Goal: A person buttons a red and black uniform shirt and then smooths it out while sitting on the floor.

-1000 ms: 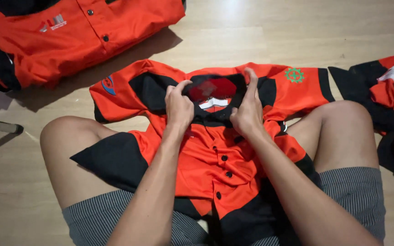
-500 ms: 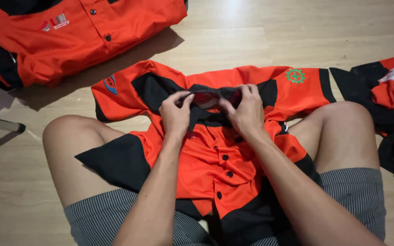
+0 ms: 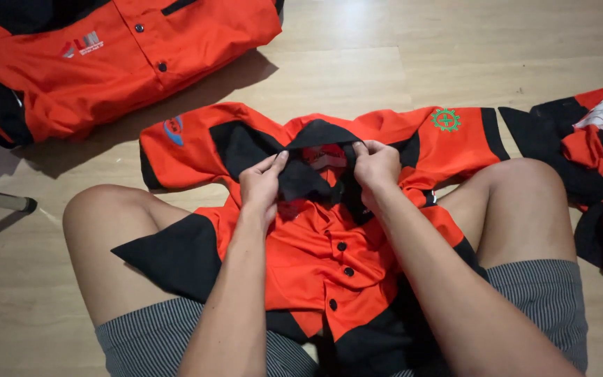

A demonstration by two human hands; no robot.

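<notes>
The pale wooden plank floor carries everything, and the landmark on it is the orange short-sleeved button shirt with black panels, spread front-up across the seated person's lap and out beyond the knees, sleeves flat to either side so the garment lies open to work on. Beyond that shirt to the left lies a second orange shirt, bunched; to its right, a crumpled orange-and-black garment. At the shirt's top, both hands hold the black collar: the left hand pinches one collar edge between thumb and fingers, the right hand pinches the other, seemingly to draw it taut.
</notes>
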